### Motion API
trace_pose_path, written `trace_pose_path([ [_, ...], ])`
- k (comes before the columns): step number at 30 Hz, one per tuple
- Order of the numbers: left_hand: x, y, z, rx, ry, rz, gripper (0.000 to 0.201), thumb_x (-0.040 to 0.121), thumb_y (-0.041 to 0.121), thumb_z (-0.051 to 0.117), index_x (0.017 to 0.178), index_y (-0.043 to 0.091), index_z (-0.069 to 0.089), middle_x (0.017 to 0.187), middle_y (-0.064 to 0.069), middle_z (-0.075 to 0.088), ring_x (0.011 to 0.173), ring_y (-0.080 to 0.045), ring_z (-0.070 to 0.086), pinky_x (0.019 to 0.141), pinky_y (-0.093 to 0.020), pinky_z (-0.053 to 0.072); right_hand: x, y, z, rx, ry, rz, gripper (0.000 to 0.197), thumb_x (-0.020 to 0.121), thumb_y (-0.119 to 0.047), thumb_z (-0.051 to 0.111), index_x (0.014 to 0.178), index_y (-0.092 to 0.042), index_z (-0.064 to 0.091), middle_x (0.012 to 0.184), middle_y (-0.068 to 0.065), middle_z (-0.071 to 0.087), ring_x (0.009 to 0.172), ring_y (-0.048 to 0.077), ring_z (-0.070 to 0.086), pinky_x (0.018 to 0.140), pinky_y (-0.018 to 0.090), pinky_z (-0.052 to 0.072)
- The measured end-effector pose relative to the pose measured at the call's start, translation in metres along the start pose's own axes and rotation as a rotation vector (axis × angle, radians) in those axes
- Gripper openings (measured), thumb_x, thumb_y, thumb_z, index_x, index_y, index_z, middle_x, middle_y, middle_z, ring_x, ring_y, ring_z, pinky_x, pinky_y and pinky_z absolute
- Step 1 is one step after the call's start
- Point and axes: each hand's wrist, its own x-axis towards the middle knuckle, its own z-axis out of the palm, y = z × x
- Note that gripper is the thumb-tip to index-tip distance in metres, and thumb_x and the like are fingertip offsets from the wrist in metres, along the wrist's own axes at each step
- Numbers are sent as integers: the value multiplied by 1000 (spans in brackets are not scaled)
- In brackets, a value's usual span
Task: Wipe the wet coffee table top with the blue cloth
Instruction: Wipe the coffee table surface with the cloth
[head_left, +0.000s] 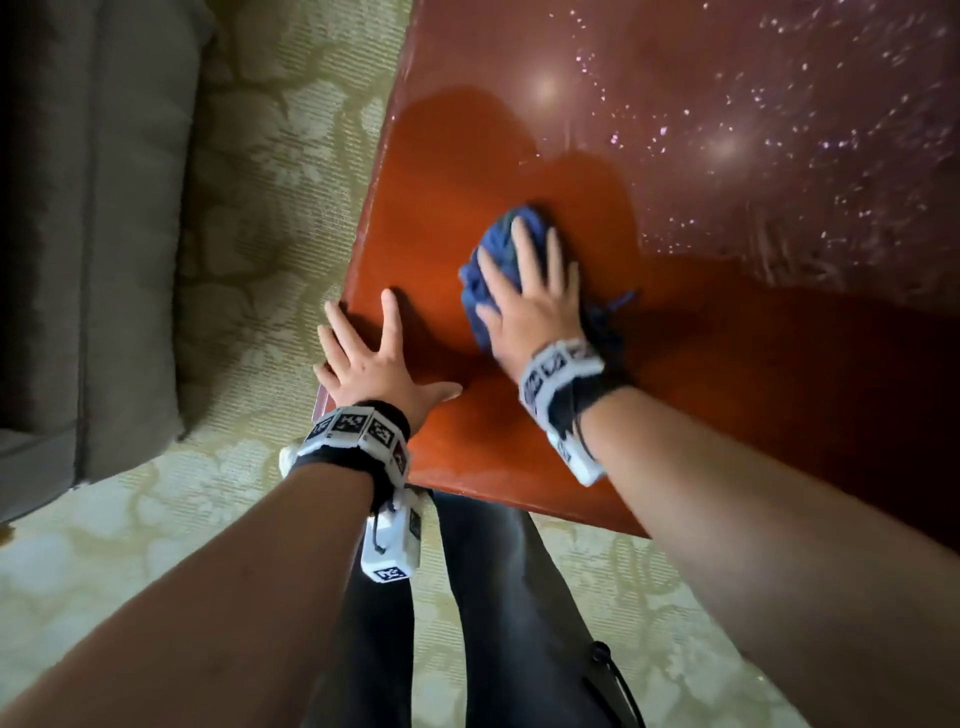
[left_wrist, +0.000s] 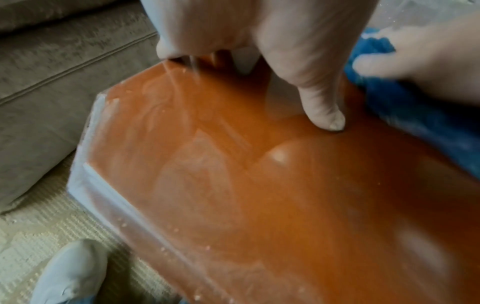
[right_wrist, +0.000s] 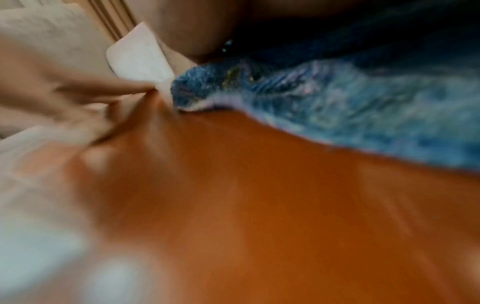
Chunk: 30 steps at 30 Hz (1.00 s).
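The reddish-brown coffee table top (head_left: 701, 395) fills the right of the head view; its far part glistens with droplets (head_left: 810, 119). A crumpled blue cloth (head_left: 496, 249) lies on the near part, and my right hand (head_left: 530, 291) presses flat on it with fingers spread. My left hand (head_left: 374, 353) rests flat on the table's left corner, fingers splayed, holding nothing. In the left wrist view the left hand's thumb (left_wrist: 324, 115) touches the table top (left_wrist: 233, 185), with the cloth (left_wrist: 415, 123) to its right. The right wrist view shows the cloth (right_wrist: 350, 115) on the wood (right_wrist: 259, 226), blurred.
A grey-brown sofa (head_left: 88, 234) stands left of the table across a strip of patterned cream carpet (head_left: 260, 218). My dark-trousered legs (head_left: 467, 623) stand at the table's near edge. A light shoe (left_wrist: 70, 273) is on the carpet by the corner.
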Motion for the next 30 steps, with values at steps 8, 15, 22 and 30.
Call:
trace_pose_path([
  [8, 28, 30, -26, 291, 11, 270, 128, 65, 83, 58, 149, 31, -23, 154, -18, -32, 143, -37, -24, 115, -59, 1, -20, 74, -12, 91, -38, 349, 58, 93, -42, 47, 147, -35, 25, 159, 5, 1, 143, 37, 1, 112, 58, 14],
  [15, 56, 42, -49, 406, 25, 435, 122, 67, 83, 54, 151, 29, -18, 154, -20, -29, 144, -36, -22, 116, -58, 1, 65, 19, -29, 129, 17, 351, 56, 94, -46, 40, 146, -38, 21, 159, 0, -4, 144, 35, -4, 111, 57, 8],
  [22, 92, 50, -83, 589, 26, 637, 113, 74, 83, 42, 152, 26, -17, 153, -28, -25, 145, -40, -18, 116, -56, 3, -30, 23, -4, 205, -45, 576, 57, 89, -42, 49, 143, -32, 35, 158, 8, 12, 141, 40, 14, 106, 60, 25],
  [30, 113, 33, -104, 721, -93, 843, 97, 87, 74, 33, 151, 24, -21, 152, -25, -31, 143, -39, -25, 115, -57, -3, 15, -4, -18, 382, -77, 1081, 58, 99, -47, 30, 149, -37, 2, 157, 0, -18, 143, 32, -12, 115, 54, 7],
])
